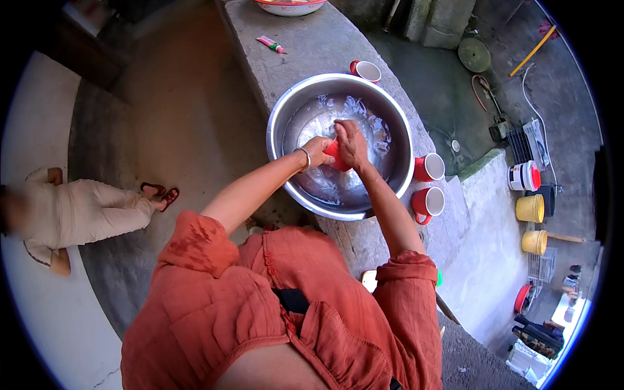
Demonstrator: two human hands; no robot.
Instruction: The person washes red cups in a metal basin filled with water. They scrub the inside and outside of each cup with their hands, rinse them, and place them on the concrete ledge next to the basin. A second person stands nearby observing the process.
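A large metal basin (275, 133) holds water (376, 127) that looks rippled and bright. Over the water, inside the basin, my left hand (316, 151), with a bracelet at the wrist, grips a red mug (336, 156) from its left side. My right hand (352, 145) presses against the mug from the right, its fingers close together; part of them is hidden from view. Most of the mug is covered by the two hands. Outside the basin stand three more red mugs with white insides: one at the far rim (368, 71), two on the right (429, 167) (428, 203).
The basin rests on a rough concrete ledge (312, 49). A small tube (271, 44) and a patterned bowl (290, 9) lie farther along it. Off to the right are yellow buckets (530, 208) and a white bucket (522, 176). Another person (91, 211) is at the left.
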